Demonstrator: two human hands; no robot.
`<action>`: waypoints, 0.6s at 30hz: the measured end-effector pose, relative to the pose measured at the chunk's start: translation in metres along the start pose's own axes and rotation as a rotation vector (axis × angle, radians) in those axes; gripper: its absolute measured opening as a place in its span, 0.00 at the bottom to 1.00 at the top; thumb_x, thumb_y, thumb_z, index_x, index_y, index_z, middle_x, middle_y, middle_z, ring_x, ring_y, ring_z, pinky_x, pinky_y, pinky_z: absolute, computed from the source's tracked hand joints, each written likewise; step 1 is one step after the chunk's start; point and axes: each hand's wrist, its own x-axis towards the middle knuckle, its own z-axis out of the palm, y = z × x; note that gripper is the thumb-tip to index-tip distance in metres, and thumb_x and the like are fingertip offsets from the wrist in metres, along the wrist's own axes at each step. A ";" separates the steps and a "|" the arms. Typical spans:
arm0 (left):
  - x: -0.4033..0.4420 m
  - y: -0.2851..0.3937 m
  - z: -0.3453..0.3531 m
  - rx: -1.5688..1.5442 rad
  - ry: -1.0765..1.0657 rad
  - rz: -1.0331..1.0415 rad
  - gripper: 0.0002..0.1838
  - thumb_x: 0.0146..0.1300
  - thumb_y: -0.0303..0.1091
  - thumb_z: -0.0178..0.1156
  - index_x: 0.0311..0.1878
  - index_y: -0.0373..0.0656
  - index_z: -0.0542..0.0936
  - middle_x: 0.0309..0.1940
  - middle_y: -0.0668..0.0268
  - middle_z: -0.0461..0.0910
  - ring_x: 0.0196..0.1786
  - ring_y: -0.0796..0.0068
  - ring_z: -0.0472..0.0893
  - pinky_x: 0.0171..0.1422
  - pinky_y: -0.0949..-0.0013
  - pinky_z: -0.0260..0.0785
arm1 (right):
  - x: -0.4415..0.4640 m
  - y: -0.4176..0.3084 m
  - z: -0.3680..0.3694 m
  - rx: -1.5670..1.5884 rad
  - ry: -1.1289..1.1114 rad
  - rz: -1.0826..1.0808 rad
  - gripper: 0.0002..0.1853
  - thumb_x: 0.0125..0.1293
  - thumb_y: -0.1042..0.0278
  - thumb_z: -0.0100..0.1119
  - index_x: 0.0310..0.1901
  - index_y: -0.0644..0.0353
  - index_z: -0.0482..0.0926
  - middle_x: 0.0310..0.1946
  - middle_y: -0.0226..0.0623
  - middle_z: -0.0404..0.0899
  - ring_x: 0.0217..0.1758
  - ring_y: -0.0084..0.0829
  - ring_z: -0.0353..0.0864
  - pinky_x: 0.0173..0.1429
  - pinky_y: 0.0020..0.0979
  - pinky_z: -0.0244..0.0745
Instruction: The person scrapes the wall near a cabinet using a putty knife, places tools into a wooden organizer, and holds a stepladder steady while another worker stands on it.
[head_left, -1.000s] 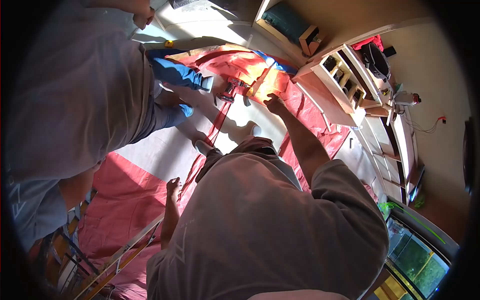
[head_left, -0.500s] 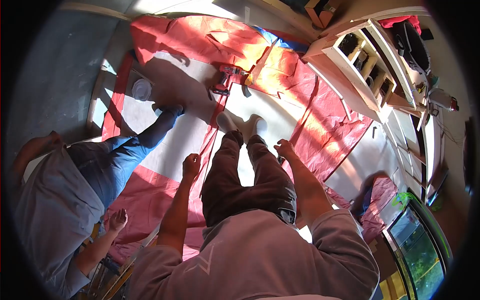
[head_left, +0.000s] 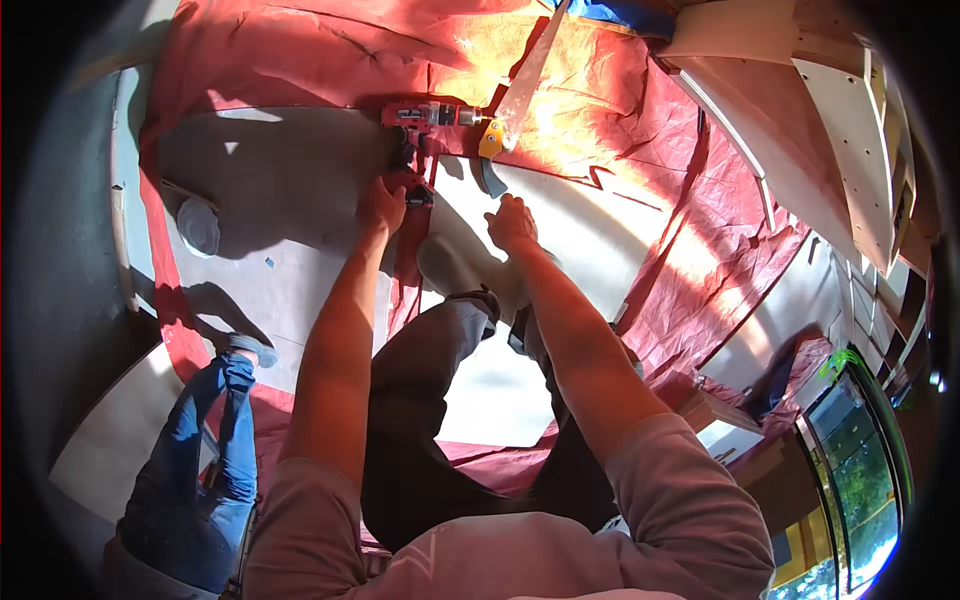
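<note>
A red and black cordless drill point(head_left: 428, 116) lies on its side on the floor, its battery end toward me. My left hand point(head_left: 380, 208) is at the battery end, fingers loosely apart and partly in shadow; whether they touch it is hard to see. To the right lies a handsaw point(head_left: 492, 140) with a yellow and dark handle, its blade pointing away from me. Just short of the handle's dark end is my right hand point(head_left: 512, 222), fingers loosely bent and apart, with nothing visible in them.
Red sheeting point(head_left: 300, 50) covers much of the floor around pale panels point(head_left: 300, 280). A white round container point(head_left: 198, 227) sits at the left. Another person's legs in jeans point(head_left: 200, 460) are at lower left. A wooden frame point(head_left: 850, 150) stands at right, above a window point(head_left: 850, 470).
I have bent down, and both hands have moved forward to the drill and the saw. The other person now appears lower in the view, at the left.
</note>
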 end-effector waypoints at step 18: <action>0.051 0.023 -0.011 -0.025 -0.289 -0.272 0.26 0.46 0.47 0.67 0.37 0.29 0.79 0.32 0.44 0.82 0.43 0.48 0.83 0.44 0.55 0.74 | 0.025 0.001 -0.072 0.043 -0.209 -0.054 0.23 0.57 0.60 0.64 0.49 0.65 0.70 0.45 0.53 0.79 0.53 0.50 0.77 0.57 0.43 0.71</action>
